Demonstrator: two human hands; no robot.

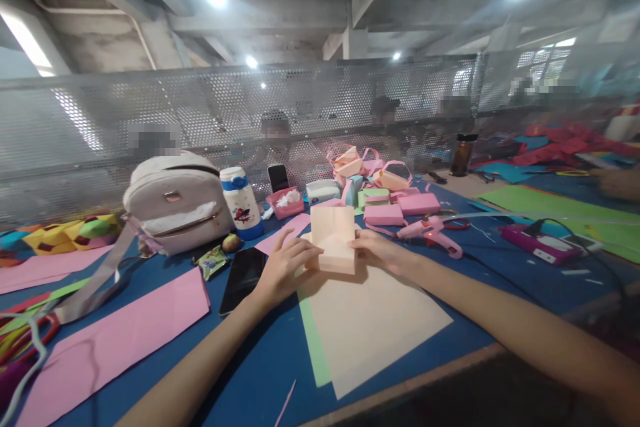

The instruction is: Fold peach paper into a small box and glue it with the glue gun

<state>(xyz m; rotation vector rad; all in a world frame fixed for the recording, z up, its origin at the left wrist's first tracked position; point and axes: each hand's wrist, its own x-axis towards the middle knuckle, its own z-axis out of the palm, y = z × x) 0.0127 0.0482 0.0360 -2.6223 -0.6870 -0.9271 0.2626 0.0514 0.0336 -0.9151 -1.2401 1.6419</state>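
A small cream paper box [333, 233] with a raised back flap stands in the middle, held between my two hands. My left hand [287, 263] grips its left side, the fingers curved over the edge and the thumb partly hidden. On the right side, my right hand [381, 251] pinches the box wall; some of its fingertips are hidden. Beneath the box lie cream paper sheets [380, 327], with a green sheet [316, 340] showing at their left edge. A pink hot glue gun [431, 233] rests just right of my right hand.
Behind the hands are finished pink boxes [417, 204], a white-and-blue bottle [242, 203] and a white backpack [175, 203]. A black tablet [243, 280] and pink paper [125, 340] lie left. A purple power strip [540, 245] with cables is right. The table edge [400, 390] runs in front.
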